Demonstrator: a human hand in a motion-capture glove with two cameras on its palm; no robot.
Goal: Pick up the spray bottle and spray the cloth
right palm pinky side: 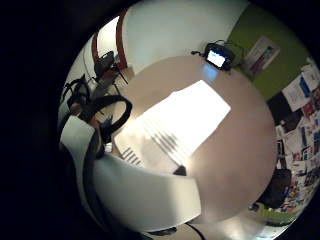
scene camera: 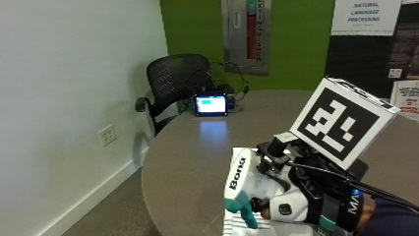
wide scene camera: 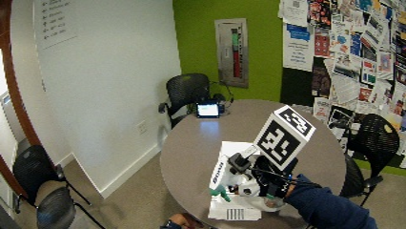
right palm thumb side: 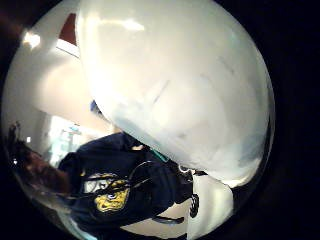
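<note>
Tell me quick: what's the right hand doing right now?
Right hand: holds the spray bottle above the cloth.

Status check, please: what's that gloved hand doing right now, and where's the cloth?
Right hand grips spray bottle, lifted. Cloth flat on table, under bottle. Nothing between nozzle and cloth.

You face a round grey table (wide scene camera: pixel 190 148), black mesh chair (wide scene camera: pixel 185 93), green wall (wide scene camera: pixel 197 38) and poster-covered board (wide scene camera: pixel 355 43).

A white spray bottle (scene camera: pixel 243 178) with a teal trigger is held above the white striped cloth (wide scene camera: pixel 232 210) on the table.
</note>
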